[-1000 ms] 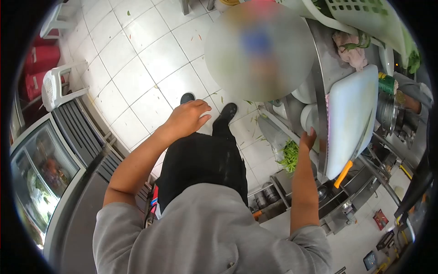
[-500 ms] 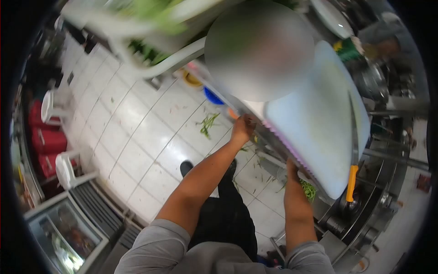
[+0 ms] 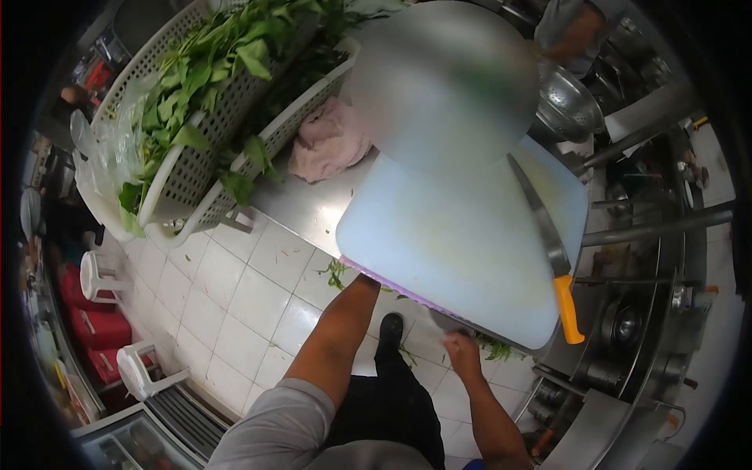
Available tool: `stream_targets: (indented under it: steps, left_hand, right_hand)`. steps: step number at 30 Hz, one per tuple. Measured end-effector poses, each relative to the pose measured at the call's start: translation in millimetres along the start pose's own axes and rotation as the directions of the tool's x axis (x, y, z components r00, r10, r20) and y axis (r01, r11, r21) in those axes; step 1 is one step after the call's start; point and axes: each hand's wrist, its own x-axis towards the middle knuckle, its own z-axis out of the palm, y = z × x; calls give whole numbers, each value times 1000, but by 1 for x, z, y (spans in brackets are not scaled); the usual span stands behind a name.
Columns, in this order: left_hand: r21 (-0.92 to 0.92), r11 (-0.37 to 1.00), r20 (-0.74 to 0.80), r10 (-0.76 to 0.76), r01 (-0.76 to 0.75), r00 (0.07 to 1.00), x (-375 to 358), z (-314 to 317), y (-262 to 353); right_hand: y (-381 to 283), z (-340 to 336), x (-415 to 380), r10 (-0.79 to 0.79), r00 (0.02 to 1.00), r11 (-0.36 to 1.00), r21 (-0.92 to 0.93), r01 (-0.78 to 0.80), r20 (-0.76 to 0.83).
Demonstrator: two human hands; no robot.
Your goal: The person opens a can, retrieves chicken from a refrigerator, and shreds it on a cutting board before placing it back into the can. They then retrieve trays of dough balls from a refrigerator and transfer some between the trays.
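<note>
The one board (image 3: pixel 446 243) lies on the bench (image 3: pixel 301 211), flush along my near edge of it, with a strip of purple mat (image 3: pixel 423 301) showing under that side. My left hand (image 3: pixel 368 287) reaches in at the board's near left corner and goes out of sight below the edge, so I can't tell how open it is or whether it has hold of anything. My right hand (image 3: pixel 462 347) is apart from the board, low in front of the near edge toward the right, fingers loosely curled; I can't tell if anything is in it. One knife (image 3: pixel 540 215) lies along the board's right side, blade on the surface, its orange handle jutting past the edge. The middle of the board is open, though a blur hides its far part. Left of it runs a bare strip of steel, then one pink cloth (image 3: pixel 329 145) near the far left corner. At the bench's left end I count two white baskets (image 3: pixel 188 176), leafy greens (image 3: pixel 207 70) heaped in them and a clear bag (image 3: pixel 110 172) over the outer wall. Beyond the board's far right corner sit one metal colander (image 3: pixel 568 98) and another person's arm (image 3: pixel 576 39).
</note>
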Motion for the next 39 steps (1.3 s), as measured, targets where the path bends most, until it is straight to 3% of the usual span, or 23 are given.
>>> stream_targets:
  steps: [5,8,11,14,16,20,22,26,28,31,32,33,35,36,37,39]
  left_hand:
    - [-251,957,14,-149,148,989,5,-13,5]
    - [-422,880,43,-221,218,974,5,-21,7]
    - [-579,769,81,-277,272,957,6,-31,13]
    - [-699,645,134,-304,307,943,8,-43,22]
    - [-757,568,171,-304,322,937,9,-54,29]
    - [-802,475,242,-295,362,924,-13,-89,39]
    - [-785,472,289,-293,401,911,-43,-117,34]
    - [-622,663,267,-320,417,909,-130,-187,7]
    - [-701,541,328,-334,465,883,-170,-213,-20]
    - [-786,403,344,-345,469,873,-233,-259,4]
    - [-734,418,414,-349,535,841,-242,-267,-8]
    - [-789,348,421,-297,507,857,-250,-268,-19]
    - [-679,458,420,-399,574,815,-261,-279,-34]
    - [-646,465,336,-538,605,773,-291,-292,-21]
    - [-704,425,246,-605,569,757,-309,-308,41]
    - [-687,557,200,-473,467,858,-310,-307,31]
  right_hand:
    - [-58,-47,-66,-78,948,989,141,36,308]
    - [-83,-72,-101,-137,884,961,278,9,446]
    - [-132,-107,-113,-164,830,962,271,17,532]
    - [-163,-130,-113,-265,826,926,369,75,497]
    - [-174,-144,-106,-303,834,928,340,150,461]
    - [-193,-178,-69,-488,842,872,98,479,228]
    - [-199,-187,-44,-492,860,863,-57,502,134]
    - [-188,-188,5,-512,859,835,-227,501,8]
    - [-179,-191,30,-518,855,825,-286,488,-36]
    - [-173,-197,44,-545,832,815,-299,497,-103]
    - [-178,-202,43,-449,893,855,-288,431,2]
    - [-184,-213,45,-344,933,889,-284,360,105]
    - [-208,-251,42,-378,920,867,-309,390,99]
    - [-224,-272,35,-385,914,859,-314,405,128]
    - [-250,-307,31,-468,876,854,-198,482,113]
    - [-302,-385,17,-738,671,663,-275,697,-79]
